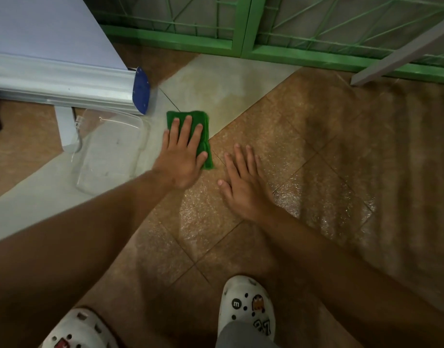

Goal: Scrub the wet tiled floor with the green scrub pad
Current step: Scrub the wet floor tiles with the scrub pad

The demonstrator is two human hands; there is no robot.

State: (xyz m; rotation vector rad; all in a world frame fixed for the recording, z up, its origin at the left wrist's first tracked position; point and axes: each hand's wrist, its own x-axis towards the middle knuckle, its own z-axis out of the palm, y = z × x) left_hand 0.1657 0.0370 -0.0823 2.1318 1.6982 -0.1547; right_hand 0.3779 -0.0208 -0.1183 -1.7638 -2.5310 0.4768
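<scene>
The green scrub pad (pixel 203 121) lies flat on the floor where a pale grey tile (pixel 228 84) meets the brown speckled tiles (pixel 303 172). My left hand (pixel 183 154) presses down on the pad with flat, spread fingers that cover most of it. My right hand (pixel 243 182) rests palm down on the wet, glossy brown tile just right of the pad, holding nothing.
A clear plastic container (pixel 110 151) sits on the floor left of the pad. A silver roll-up banner base with a blue end cap (pixel 140 90) stands behind it. A green metal grille (pixel 241 33) runs along the back. A grey bar (pixel 401 46) leans at right. White clogs (pixel 246 305) below.
</scene>
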